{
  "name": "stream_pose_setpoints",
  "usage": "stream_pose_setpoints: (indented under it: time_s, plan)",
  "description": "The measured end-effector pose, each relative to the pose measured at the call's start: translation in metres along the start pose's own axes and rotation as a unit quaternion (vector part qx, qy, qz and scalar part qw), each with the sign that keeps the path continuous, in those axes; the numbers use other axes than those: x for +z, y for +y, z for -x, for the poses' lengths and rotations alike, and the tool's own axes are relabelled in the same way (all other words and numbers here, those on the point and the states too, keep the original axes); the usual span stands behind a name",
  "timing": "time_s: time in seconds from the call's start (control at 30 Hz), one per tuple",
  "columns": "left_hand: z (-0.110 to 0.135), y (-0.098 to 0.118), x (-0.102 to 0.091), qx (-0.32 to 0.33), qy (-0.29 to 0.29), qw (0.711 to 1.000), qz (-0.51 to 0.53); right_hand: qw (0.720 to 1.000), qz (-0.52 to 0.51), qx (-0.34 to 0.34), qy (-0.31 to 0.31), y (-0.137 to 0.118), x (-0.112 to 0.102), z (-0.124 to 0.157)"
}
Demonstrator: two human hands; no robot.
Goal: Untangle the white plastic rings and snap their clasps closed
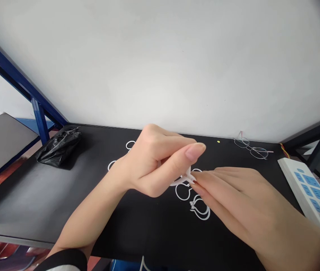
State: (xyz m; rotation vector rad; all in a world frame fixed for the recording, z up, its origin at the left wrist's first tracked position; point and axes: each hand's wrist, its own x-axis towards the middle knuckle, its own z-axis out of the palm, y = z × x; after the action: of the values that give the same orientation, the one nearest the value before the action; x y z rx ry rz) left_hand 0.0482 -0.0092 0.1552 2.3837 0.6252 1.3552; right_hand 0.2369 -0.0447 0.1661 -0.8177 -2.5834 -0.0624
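My left hand (160, 160) hovers over the middle of a black tabletop (64, 195), fingers curled and pinched on a white plastic ring (184, 178). From the right, my right hand (233, 195) reaches in, its fingertips pressed together on the same ring. More white rings (199, 209) lie loose on the table just below the hands. Two further rings (130, 145) lie behind my left wrist.
A crumpled black plastic bag (59, 146) sits at the back left. Wire-rimmed glasses (251, 148) lie at the back right near the white wall. A white power strip with blue sockets (309, 192) lies along the right edge. Blue shelf struts stand at the left.
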Motion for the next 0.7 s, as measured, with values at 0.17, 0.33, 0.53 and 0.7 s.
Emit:
stream_pose_setpoints:
  time_s: [0.17, 0.33, 0.53, 0.7]
  plan:
    - [-0.0002, -0.0009, 0.0003, -0.005, 0.0, 1.0, 0.007, 1.0, -0.001, -0.013, -0.003, 0.0026, 0.0021, 0.0017]
    - [0.0, -0.0032, 0.0033, -0.01, 0.017, 0.999, 0.036, 1.0, -0.014, -0.017, -0.019, 0.0075, 0.0028, 0.0028]
    - [-0.0006, -0.0053, 0.0039, 0.001, 0.015, 0.999, 0.043, 1.0, -0.021, -0.013, -0.017, 0.0077, 0.0031, 0.0025]
    - [-0.0007, -0.0043, 0.0037, -0.001, 0.022, 0.998, 0.062, 1.0, -0.016, -0.019, -0.015, 0.0076, 0.0026, 0.0022]
